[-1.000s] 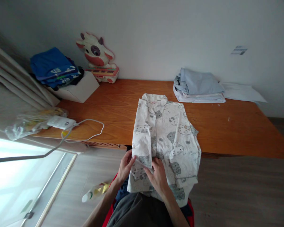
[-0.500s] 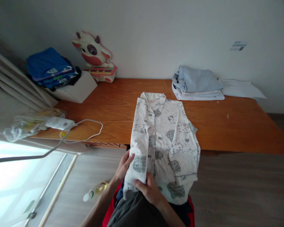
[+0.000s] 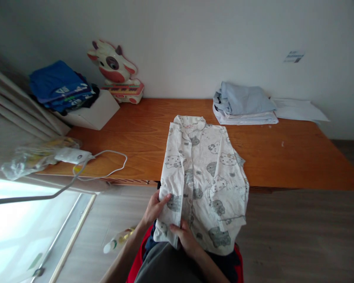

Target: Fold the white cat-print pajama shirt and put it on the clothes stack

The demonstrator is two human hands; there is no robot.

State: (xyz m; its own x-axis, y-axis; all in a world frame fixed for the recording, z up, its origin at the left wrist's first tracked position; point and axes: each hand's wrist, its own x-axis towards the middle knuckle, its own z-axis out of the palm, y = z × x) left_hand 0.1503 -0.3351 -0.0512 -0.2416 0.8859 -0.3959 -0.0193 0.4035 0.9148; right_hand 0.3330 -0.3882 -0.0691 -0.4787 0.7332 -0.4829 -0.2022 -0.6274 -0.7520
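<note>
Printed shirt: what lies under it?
The shirt lies on the wooden table; its lower end hangs over the person's lap, both hands at the hem. Anything beneath is covered.

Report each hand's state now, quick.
Left hand: closed on the shirt's left edge.
Right hand: closed on the shirt's bottom hem.

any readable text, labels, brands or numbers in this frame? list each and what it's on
Nothing here can be read outright.
Blue folded clothes: white lettering, too blurred to read.
Wall sticker: printed lines, too small.
Cow toy: base carries coloured marks, unreadable.
Printed shirt, held at its hem by left hand and right hand: small pink mark at the collar, illegible; otherwise cartoon figures only.
</note>
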